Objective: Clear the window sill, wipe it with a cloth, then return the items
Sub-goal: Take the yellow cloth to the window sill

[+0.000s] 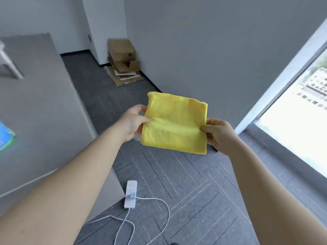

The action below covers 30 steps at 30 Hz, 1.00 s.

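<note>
2 hands hold my folded yellow cloth in the air above the grey carpet, left of the window sill: my left hand pinches one edge, my right hand pinches the opposite edge. To wipe well, I judge I should keep the folds flat, carry it right to the sill and press evenly along its length.

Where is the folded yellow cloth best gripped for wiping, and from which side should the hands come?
Probably at its two side edges, as now: the left hand pinches the left edge and the right hand the right edge of the yellow cloth. It is folded flat into a rough square, so coming in from the sides with thumbs on top keeps the layers together.
</note>
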Each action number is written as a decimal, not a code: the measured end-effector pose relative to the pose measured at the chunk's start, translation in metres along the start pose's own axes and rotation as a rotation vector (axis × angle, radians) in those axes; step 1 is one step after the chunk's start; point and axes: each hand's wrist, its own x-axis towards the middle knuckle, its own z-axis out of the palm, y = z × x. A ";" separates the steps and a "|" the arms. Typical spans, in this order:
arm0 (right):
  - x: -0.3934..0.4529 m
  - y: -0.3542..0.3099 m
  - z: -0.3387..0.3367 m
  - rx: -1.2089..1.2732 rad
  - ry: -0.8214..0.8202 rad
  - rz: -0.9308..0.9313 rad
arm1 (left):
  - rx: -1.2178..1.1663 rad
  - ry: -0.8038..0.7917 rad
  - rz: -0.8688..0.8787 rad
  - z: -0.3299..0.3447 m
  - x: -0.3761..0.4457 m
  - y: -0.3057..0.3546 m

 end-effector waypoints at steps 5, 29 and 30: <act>-0.032 0.004 -0.111 0.054 0.187 -0.032 | 0.053 -0.231 0.028 0.118 0.019 0.022; 0.065 0.030 -0.563 0.163 0.569 0.027 | 0.258 -0.534 -0.088 0.605 0.228 0.041; 0.080 0.033 -0.576 0.157 0.596 0.022 | 0.262 -0.553 -0.103 0.618 0.247 0.038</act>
